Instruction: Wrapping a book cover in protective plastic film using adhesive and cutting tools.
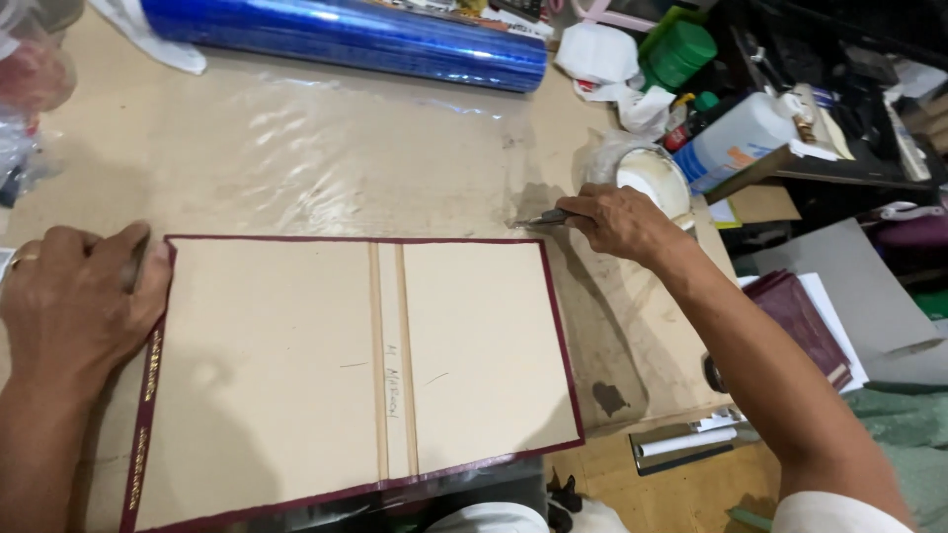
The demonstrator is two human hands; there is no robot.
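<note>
Open run of bare tabletop (326, 148) between the blue foil roll (346, 35) along the far edge and the opened book cover (355, 365), wide enough for a hand to cross. Right side crowded: glue bowl (654, 178), white bottle (736, 138), crumpled paper (597, 51), green tub (681, 49); right hand (617, 219) sits in the gap before the bowl. Left hand (74, 296) blocks the cover's left edge; plastic bags (25, 99) close the far left corner.

Two hands (74, 296), one book cover (355, 375), one brush (543, 218)
</note>
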